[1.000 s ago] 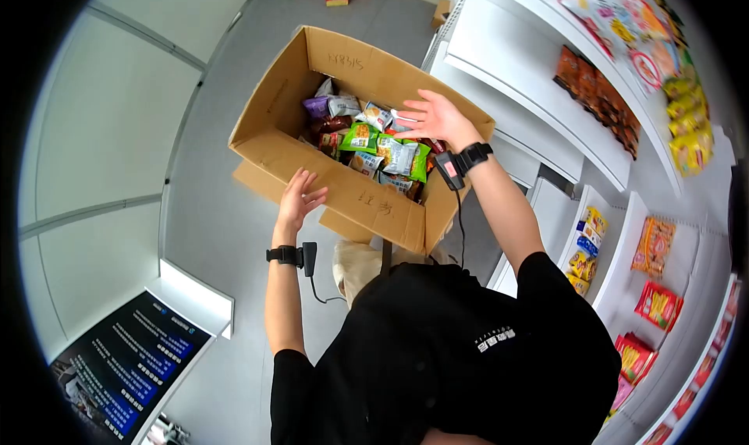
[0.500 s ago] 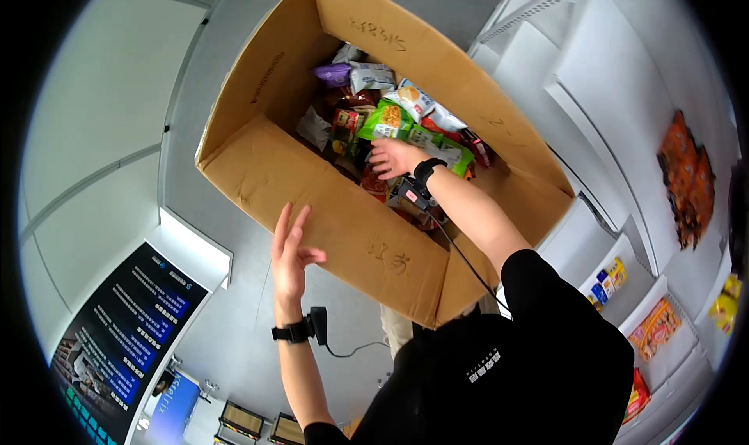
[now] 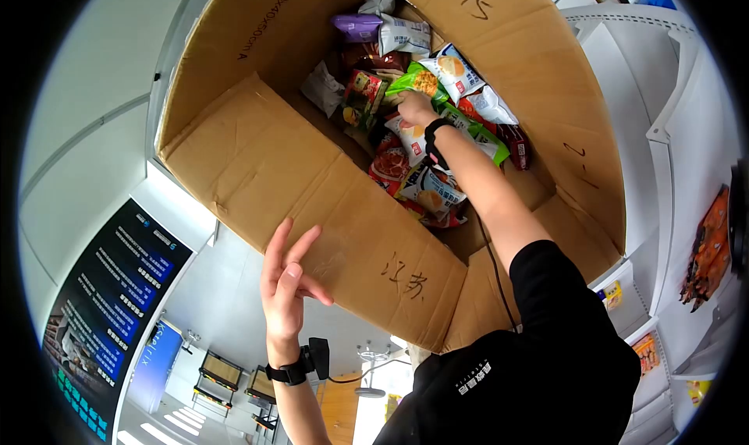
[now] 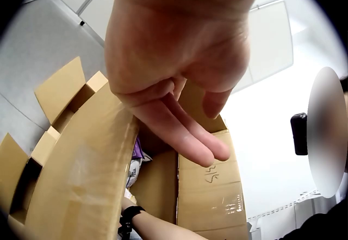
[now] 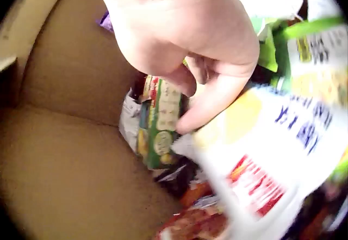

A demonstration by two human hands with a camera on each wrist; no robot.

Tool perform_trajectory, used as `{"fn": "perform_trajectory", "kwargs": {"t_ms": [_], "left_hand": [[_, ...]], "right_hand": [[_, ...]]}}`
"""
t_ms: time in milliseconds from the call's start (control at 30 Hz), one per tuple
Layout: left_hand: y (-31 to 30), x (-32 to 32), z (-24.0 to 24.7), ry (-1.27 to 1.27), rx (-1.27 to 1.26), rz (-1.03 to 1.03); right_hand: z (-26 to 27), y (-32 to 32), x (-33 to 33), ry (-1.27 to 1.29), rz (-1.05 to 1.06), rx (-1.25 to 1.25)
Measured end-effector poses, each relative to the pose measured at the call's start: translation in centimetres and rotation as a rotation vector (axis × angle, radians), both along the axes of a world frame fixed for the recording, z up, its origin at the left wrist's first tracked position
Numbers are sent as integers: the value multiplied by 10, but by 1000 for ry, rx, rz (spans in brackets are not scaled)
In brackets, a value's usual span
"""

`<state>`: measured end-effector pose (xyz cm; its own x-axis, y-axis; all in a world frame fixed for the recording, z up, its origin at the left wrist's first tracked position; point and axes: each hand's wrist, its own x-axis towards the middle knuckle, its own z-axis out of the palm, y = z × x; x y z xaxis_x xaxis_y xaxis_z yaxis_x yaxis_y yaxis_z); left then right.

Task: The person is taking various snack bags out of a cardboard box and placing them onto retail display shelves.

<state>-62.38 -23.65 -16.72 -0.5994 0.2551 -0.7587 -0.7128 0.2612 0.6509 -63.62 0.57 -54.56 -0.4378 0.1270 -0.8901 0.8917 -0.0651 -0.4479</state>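
Note:
A large open cardboard box (image 3: pixel 304 195) holds a heap of packaged snacks. My right hand (image 3: pixel 417 109) is down inside it, fingers curled, pinching the edge of a white snack bag (image 5: pixel 272 147) with a yellow picture and a red label. Beside those fingers lies a green carton with a red top (image 5: pixel 163 126). A green snack bag (image 3: pixel 421 78) is just beyond the hand. My left hand (image 3: pixel 286 289) holds nothing; its fingers are spread loosely beside the near outer wall of the box, and in the left wrist view its fingers (image 4: pixel 185 136) overlap the box opening.
White shelves (image 3: pixel 624 109) stand along the right, with orange-brown packets (image 3: pixel 706 246) on one. A dark poster board (image 3: pixel 109 320) is at the lower left. White wall panels (image 3: pixel 86 78) line the left. A cable runs from the right wrist over the box edge.
The view has come closer over the box. My right hand has gone from above the box down into the snacks and curled onto the white bag. The left hand stays beside the box.

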Motion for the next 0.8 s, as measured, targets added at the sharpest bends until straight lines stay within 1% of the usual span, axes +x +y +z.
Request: {"fn": "perform_trajectory", "kwargs": {"t_ms": [67, 100, 133, 233, 333, 433, 500, 567, 600, 633, 700, 733, 767, 800], "left_hand": [[2, 3, 0, 11, -10, 12], [2, 3, -1, 19, -16, 15], [-1, 4, -1, 10, 9, 28], [-6, 2, -2, -8, 47, 44], [-4, 0, -2, -16, 7, 26], [1, 1, -2, -10, -50, 17], [-1, 2, -4, -2, -46, 7], [-3, 0, -2, -9, -24, -7], [-3, -1, -1, -9, -12, -19], [-3, -1, 0, -4, -8, -21], [-1, 1, 2, 8, 5, -25], [0, 2, 5, 23, 14, -26], [1, 4, 7, 29, 30, -28], [-1, 5, 7, 35, 47, -34]], "right_hand": [[-29, 9, 15, 229, 530, 374], [-22, 14, 18, 243, 744, 520], [-22, 14, 20, 161, 769, 458], [-28, 9, 27, 231, 768, 479], [-34, 4, 25, 237, 957, 476], [-28, 4, 29, 231, 905, 475], [-15, 8, 39, 282, 816, 487], [2, 17, 48, 339, 714, 506], [14, 22, 52, 412, 683, 544], [32, 29, 54, 444, 629, 541], [79, 45, 57, 374, 493, 529], [83, 52, 60, 330, 363, 536], [89, 63, 66, 399, 237, 603], [95, 72, 71, 400, 100, 557]]}}
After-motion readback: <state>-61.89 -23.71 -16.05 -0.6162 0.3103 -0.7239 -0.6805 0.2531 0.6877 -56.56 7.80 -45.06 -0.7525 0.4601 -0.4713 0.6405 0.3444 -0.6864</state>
